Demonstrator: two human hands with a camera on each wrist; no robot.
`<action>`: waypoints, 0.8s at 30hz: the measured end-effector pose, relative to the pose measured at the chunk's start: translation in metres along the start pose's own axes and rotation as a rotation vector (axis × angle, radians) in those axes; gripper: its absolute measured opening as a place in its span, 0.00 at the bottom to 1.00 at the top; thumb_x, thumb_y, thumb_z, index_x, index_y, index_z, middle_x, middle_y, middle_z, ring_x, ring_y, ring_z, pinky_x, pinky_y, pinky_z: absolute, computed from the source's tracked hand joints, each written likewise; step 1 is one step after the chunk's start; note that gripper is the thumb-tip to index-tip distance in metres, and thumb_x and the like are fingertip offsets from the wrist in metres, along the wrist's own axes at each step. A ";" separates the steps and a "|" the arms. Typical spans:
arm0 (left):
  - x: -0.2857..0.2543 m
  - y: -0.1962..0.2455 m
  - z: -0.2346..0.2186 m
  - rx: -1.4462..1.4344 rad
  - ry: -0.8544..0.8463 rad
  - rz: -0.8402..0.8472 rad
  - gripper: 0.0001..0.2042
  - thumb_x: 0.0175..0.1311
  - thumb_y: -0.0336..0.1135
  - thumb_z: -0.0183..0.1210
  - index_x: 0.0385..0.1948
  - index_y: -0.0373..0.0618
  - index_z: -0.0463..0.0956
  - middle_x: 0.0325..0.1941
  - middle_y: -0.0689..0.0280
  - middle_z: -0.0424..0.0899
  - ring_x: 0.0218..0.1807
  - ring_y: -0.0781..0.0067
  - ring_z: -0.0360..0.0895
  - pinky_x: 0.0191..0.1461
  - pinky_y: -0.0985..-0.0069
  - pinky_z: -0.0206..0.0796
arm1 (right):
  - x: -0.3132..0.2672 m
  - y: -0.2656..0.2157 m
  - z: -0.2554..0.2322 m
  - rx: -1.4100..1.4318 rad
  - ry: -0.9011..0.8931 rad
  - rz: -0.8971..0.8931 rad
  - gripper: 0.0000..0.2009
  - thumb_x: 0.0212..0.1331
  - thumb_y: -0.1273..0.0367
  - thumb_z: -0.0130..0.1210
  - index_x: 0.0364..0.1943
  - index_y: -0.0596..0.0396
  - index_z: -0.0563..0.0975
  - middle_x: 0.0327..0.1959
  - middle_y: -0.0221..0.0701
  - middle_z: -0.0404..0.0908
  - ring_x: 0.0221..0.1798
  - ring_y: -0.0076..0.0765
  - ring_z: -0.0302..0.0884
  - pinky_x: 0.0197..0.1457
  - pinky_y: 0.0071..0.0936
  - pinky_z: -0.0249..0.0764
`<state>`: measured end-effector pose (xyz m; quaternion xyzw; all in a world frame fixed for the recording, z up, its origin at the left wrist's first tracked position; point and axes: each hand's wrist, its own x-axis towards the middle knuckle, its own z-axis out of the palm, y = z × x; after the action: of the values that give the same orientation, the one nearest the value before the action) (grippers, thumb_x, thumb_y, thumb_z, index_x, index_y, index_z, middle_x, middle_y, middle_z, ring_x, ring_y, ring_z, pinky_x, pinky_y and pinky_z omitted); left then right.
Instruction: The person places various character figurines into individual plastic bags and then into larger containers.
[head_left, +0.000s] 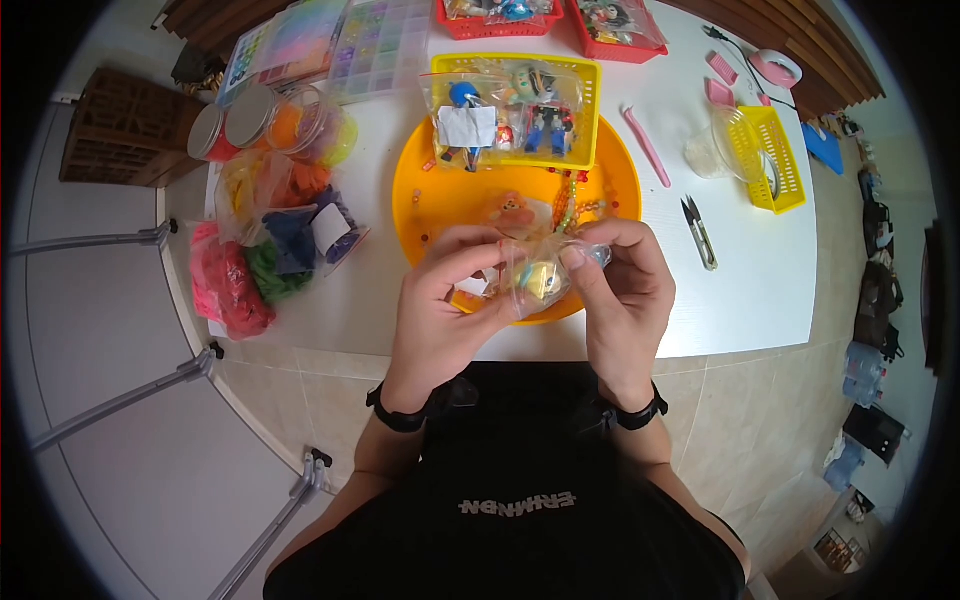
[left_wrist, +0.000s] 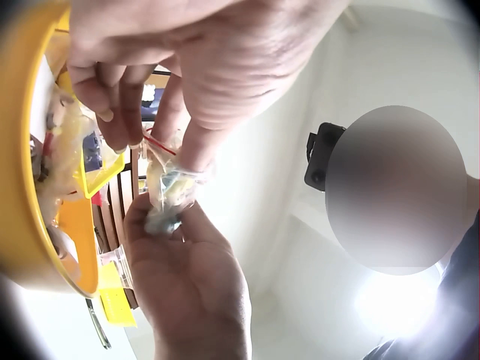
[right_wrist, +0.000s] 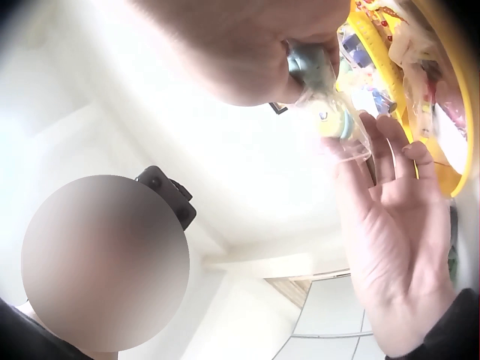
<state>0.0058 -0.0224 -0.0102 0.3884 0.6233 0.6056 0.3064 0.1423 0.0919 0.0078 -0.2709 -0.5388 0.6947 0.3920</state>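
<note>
Both hands hold a small clear zip bag above the front of a round orange tray. Inside the bag is a little yellow figure with a pale blue part. My left hand pinches the bag's left edge between thumb and fingers, by its red seal strip in the left wrist view. My right hand grips the other end, where a grey-blue piece shows between thumb and fingers. On the tray just behind lies a bagged orange-brown figure, beside strings of coloured beads.
A yellow basket with bagged toy figures overlaps the tray's back. Bags of coloured material and lidded jars stand left. To the right lie thread snips, a pink tool and a smaller yellow basket.
</note>
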 end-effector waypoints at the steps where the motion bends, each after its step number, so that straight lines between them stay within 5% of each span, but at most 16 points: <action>1: 0.000 0.002 0.001 0.009 0.004 -0.008 0.18 0.56 0.25 0.74 0.50 0.37 0.83 0.53 0.61 0.81 0.58 0.69 0.79 0.59 0.73 0.72 | 0.000 0.000 0.001 0.008 0.014 0.009 0.10 0.67 0.79 0.61 0.49 0.60 0.77 0.45 0.29 0.82 0.47 0.20 0.78 0.53 0.20 0.76; 16: -0.001 0.005 0.011 -0.007 0.015 -0.046 0.19 0.53 0.23 0.74 0.50 0.37 0.83 0.52 0.62 0.81 0.54 0.71 0.80 0.57 0.74 0.73 | -0.003 0.003 0.003 0.045 0.072 0.067 0.08 0.68 0.77 0.60 0.49 0.59 0.77 0.44 0.28 0.81 0.47 0.18 0.78 0.53 0.18 0.74; 24: -0.008 0.000 0.007 -0.187 0.109 -0.041 0.20 0.58 0.21 0.70 0.54 0.31 0.79 0.57 0.60 0.77 0.59 0.72 0.77 0.65 0.73 0.70 | -0.004 0.003 -0.001 0.031 0.059 0.058 0.07 0.68 0.77 0.60 0.47 0.60 0.77 0.43 0.28 0.82 0.44 0.18 0.78 0.50 0.19 0.76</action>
<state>0.0161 -0.0256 -0.0114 0.3120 0.5876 0.6748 0.3194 0.1445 0.0888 0.0048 -0.3007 -0.5080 0.7057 0.3917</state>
